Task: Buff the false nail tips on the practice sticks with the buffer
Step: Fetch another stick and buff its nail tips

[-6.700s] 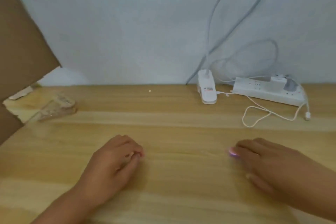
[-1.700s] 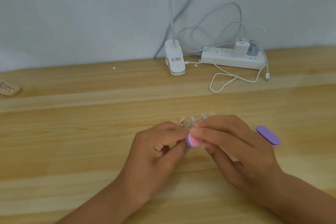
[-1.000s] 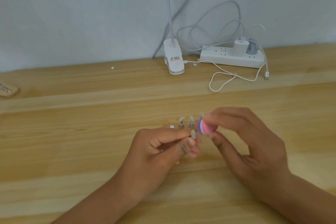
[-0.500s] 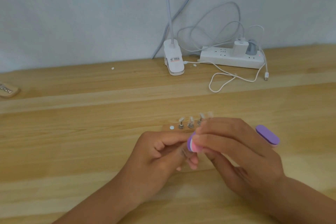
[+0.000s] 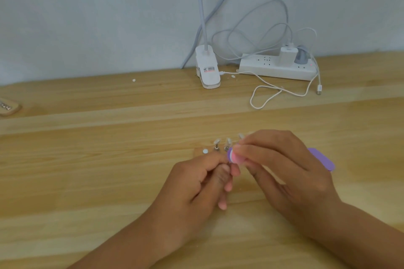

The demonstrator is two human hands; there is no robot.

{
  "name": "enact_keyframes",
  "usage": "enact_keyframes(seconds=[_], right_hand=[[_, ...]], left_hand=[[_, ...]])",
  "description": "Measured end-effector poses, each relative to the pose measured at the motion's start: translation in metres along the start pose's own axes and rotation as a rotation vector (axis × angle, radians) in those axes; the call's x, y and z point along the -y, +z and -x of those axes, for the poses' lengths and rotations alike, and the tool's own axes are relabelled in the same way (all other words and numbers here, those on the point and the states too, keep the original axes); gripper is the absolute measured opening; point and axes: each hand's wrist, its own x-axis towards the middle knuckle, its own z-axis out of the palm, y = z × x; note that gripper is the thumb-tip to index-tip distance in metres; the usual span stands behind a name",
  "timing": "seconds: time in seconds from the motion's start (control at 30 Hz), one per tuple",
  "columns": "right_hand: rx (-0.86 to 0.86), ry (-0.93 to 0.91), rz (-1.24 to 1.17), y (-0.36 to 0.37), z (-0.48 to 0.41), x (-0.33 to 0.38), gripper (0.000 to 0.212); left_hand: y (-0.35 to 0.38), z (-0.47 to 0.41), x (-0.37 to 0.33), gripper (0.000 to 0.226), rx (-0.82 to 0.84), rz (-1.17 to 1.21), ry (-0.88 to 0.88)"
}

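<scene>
My right hand (image 5: 286,172) grips a purple and pink buffer (image 5: 234,157) along its length; the buffer's far end sticks out past the back of the hand. Its near end lies against the fingertips of my left hand (image 5: 196,188), which pinch a small practice stick; the stick and its nail tip are hidden between the fingers. Just behind the hands, a row of practice sticks with pale nail tips (image 5: 227,143) stands on the wooden table (image 5: 109,159). A loose white nail tip (image 5: 205,151) lies at the row's left end.
A white lamp clamp (image 5: 207,70) and a white power strip (image 5: 277,67) with chargers and looping cables sit at the back by the wall. A small wooden object (image 5: 7,106) lies at the far left edge.
The buffer has slid back and forth over the stick pinched in my left hand: lifted away a second ago, back on the fingertips half a second ago, and still there now.
</scene>
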Motion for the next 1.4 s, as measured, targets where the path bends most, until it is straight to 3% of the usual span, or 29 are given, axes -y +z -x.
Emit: enact_keyframes(seconds=[0.2, 0.47, 0.73, 1.13, 1.27, 1.4], right_hand=[[0.031, -0.027, -0.023, 0.003, 0.003, 0.001, 0.017], [-0.076, 0.178, -0.090, -0.003, -0.001, -0.003, 0.025], [0.048, 0.004, -0.060, 0.003, 0.000, 0.000, 0.028], [-0.013, 0.057, -0.111, -0.004, -0.001, -0.001, 0.025], [0.070, -0.012, -0.116, 0.001, 0.001, 0.002, 0.028], [0.026, 0.041, -0.127, -0.002, 0.000, 0.000, 0.026]], left_hand=[[0.000, -0.001, -0.001, 0.026, -0.031, 0.029, 0.018], [-0.003, -0.004, 0.007, 0.023, -0.031, 0.103, 0.003], [-0.002, -0.002, 0.004, 0.024, 0.001, 0.015, 0.047], [-0.009, -0.004, -0.003, 0.027, 0.151, 0.348, -0.112], [-0.007, -0.004, -0.001, 0.026, 0.171, 0.340, -0.104], [-0.006, -0.004, 0.002, 0.025, 0.137, 0.225, -0.045]])
